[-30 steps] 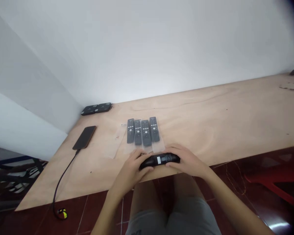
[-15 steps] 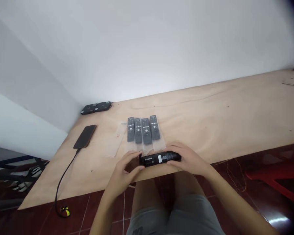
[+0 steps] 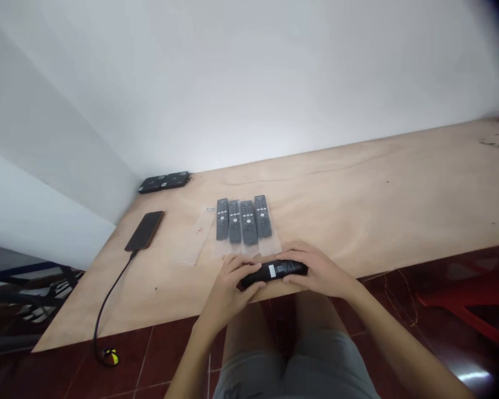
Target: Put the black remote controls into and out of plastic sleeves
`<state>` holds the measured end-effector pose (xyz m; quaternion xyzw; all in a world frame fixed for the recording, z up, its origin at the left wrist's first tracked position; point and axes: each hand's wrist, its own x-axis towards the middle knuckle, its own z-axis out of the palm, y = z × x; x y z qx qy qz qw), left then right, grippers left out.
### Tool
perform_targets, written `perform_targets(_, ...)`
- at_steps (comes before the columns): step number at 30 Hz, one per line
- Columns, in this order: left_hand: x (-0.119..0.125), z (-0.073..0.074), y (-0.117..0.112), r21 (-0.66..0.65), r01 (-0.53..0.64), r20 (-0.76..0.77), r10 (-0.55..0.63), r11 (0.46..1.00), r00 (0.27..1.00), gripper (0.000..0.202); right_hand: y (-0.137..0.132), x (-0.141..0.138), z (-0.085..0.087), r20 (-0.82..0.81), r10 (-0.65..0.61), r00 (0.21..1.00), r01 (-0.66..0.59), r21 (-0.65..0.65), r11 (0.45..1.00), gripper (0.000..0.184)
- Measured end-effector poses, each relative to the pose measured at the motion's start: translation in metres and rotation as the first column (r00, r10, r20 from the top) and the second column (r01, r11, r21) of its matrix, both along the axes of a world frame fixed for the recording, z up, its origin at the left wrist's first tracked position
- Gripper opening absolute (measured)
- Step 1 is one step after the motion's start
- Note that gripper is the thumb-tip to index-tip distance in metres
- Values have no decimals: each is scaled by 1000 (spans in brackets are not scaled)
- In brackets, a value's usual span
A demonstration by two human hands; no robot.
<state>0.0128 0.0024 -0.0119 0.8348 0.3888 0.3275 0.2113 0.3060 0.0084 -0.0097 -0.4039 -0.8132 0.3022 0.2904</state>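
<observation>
A black remote (image 3: 273, 271) is held closed between left hand (image 3: 227, 291) and right hand (image 3: 318, 271), at the plywood table's (image 3: 378, 221) near edge, just before bagged remotes (image 3: 244, 223).

Black, tan and dark red dominate the frame.
A matte black remote control (image 3: 274, 271) bearing a white label is seen at lower centre. Four dark grey remote controls (image 3: 248, 221) dotted with white buttons are lined up above it. Pale tan plywood (image 3: 357, 221) is streaked with wavy grain, and dark red floor tiles (image 3: 166, 354) are edged by pale lines.
</observation>
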Motion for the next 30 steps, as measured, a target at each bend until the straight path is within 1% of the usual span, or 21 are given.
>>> perform_targets(3, -6, 7, -1, -35, -3, -31, 2, 999, 1000, 27, -2, 0, 3, -14, 9, 1000, -9, -18, 1000, 52)
perform_targets(5, -22, 9, 2, 1, -69, -26, 69, 998, 997, 31, -3, 1, 4, -63, -2, 998, 0, -19, 1000, 46)
perform_targets(7, -50, 9, 10, 106, -200, -6, 202, 974, 979, 39, -4, 2, 5, -121, -26, 992, 24, -16, 1000, 38)
perform_targets(8, -67, 7, 15, 183, -283, 7, 287, 941, 958, 41, -5, 2, 5, -150, -37, 988, 35, -19, 999, 34)
perform_targets(10, -104, 4, 27, 287, -375, -56, 407, 881, 912, 41, -5, 3, 5, -202, -66, 977, 58, -42, 997, 30)
perform_targets(11, -121, 2, 33, 309, -364, -116, 415, 879, 902, 39, -5, 3, 4, -220, -84, 972, 73, -56, 996, 29)
perform_targets(13, -147, 0, 41, 309, -305, -204, 376, 901, 904, 29, -4, 3, 1, -239, -125, 963, 110, -75, 991, 28)
perform_targets(15, -159, -1, 43, 277, -264, -254, 335, 924, 907, 22, -3, 3, -3, -238, -155, 959, 141, -74, 987, 28)
perform_targets(17, -156, 2, 38, 247, -271, -260, 333, 930, 906, 23, -2, 4, -8, -245, -183, 952, 172, -64, 983, 28)
perform_targets(20, -135, 7, 20, 154, -316, -225, 345, 936, 911, 22, 1, 7, -13, -255, -221, 941, 218, -40, 975, 27)
perform_targets(21, -125, 9, 13, 103, -321, -203, 336, 941, 920, 22, 2, 9, -14, -242, -211, 947, 211, -29, 977, 32)
perform_targets(22, -116, 10, 6, 55, -323, -176, 327, 945, 928, 22, 3, 11, -14, -216, -185, 959, 185, -19, 982, 41)
perform_targets(24, -95, 11, -6, -4, -311, -114, 309, 950, 944, 20, 4, 14, -14, -145, -116, 983, 116, -10, 993, 61)
perform_targets(25, -85, 9, -11, -24, -310, -84, 307, 951, 948, 19, 4, 15, -13, -116, -88, 989, 87, -7, 996, 65)
perform_targets(27, -63, 4, -16, -66, -309, -25, 308, 949, 951, 18, 5, 16, -10, -97, -60, 994, 60, -1, 998, 60)
perform_targets(30, -35, -4, -16, -89, -348, 72, 354, 933, 932, 17, 3, 16, -4, -165, -28, 986, 25, -20, 999, 48)
